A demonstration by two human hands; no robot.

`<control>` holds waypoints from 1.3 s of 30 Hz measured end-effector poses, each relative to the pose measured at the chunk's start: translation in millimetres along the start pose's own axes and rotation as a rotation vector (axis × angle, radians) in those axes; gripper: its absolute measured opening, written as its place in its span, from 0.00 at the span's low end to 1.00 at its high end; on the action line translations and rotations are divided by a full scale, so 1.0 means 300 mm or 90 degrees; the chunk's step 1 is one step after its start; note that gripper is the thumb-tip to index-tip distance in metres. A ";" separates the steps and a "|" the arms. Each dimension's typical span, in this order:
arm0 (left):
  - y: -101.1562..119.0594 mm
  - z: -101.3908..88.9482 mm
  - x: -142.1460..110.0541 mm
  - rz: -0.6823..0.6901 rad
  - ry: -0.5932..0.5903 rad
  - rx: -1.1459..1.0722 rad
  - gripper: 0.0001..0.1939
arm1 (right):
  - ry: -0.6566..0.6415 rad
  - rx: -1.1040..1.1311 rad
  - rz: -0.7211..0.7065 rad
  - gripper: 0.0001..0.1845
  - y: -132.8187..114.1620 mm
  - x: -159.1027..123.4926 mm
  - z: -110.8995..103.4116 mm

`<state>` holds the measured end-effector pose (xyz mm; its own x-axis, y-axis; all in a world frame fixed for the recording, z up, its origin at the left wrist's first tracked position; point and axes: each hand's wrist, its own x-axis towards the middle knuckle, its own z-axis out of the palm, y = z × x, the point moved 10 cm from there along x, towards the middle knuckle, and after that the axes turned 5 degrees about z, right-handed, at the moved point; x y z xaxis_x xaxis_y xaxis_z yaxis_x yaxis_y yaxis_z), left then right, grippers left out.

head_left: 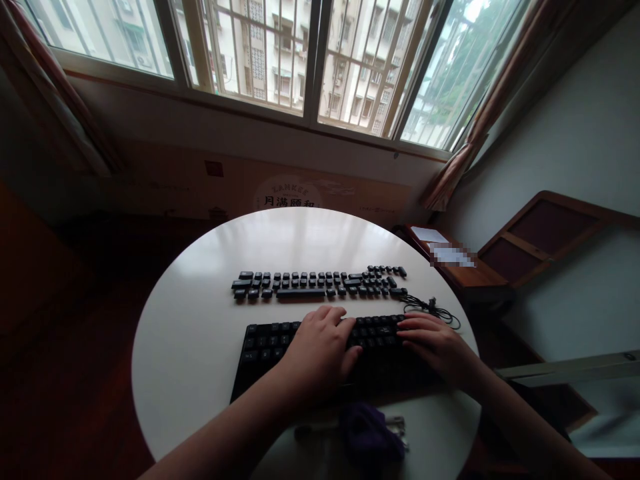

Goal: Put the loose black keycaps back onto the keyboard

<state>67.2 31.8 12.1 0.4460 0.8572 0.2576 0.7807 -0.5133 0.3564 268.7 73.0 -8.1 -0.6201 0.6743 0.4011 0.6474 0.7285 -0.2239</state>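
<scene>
A black keyboard [253,360] lies on the round white table, its upper rows fitted with keycaps and its lower part dark and bare-looking. Across its middle rests my left hand [323,343], fingers spread over the top rows and thumb apart. My right hand [435,340] lies at the keyboard's right end, with its fingers stretched over the upper keys. I see nothing held in either hand. Behind the keyboard, loose black keycaps are laid out in rows, among them a long space bar [301,293]. Both palms hide part of the keyboard.
A coiled black cable [435,310] lies behind my right hand. Near the front of the white table [175,347] sits a purple bundle [370,430] with metal pieces beside it. A wooden chair [540,227] and papers [429,235] are at the right, below barred windows.
</scene>
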 end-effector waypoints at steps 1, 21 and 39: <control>0.000 -0.001 0.000 0.000 0.002 -0.001 0.20 | 0.003 -0.014 -0.008 0.11 -0.006 -0.002 -0.001; 0.004 0.011 -0.002 -0.006 -0.006 0.003 0.22 | 0.081 -0.131 0.075 0.38 -0.013 -0.170 -0.001; 0.013 0.003 -0.009 0.001 -0.014 -0.021 0.21 | -0.032 -0.239 0.020 0.37 -0.038 -0.129 0.093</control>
<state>69.6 27.6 12.0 0.4576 0.8566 0.2383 0.7649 -0.5159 0.3857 272.9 42.1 -45.7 -0.6120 0.7080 0.3525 0.7784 0.6181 0.1098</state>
